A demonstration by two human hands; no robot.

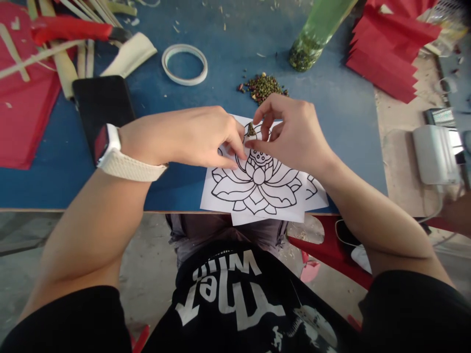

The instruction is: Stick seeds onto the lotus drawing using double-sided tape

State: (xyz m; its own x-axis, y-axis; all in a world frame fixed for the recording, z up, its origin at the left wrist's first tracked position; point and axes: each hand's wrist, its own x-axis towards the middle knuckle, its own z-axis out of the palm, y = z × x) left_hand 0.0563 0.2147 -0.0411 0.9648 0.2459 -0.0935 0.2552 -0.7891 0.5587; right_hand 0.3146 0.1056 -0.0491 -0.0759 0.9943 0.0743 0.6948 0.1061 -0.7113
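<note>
A sheet with a black-outlined lotus drawing (pixel 259 176) lies at the front edge of the blue table, over another printed sheet (pixel 316 191). Near the top of the drawing, one petal tip carries a small patch of green beans (pixel 251 129). My left hand (pixel 213 137) rests on the left side of the sheet, fingers bent and a little apart. Over the upper right of the drawing is my right hand (pixel 290 125), its thumb and forefinger apart around the bean patch and the other fingers curled. I see nothing held in either hand. Just behind lies a loose bean pile (pixel 265 88).
A tape roll (pixel 184 64), a black phone (pixel 105 105) and a red-handled tool (pixel 73 29) among wood strips lie to the left. Behind stands a green bottle (pixel 312 39) with beans inside. Red paper (pixel 386 54) and a white charger (pixel 436 154) lie right.
</note>
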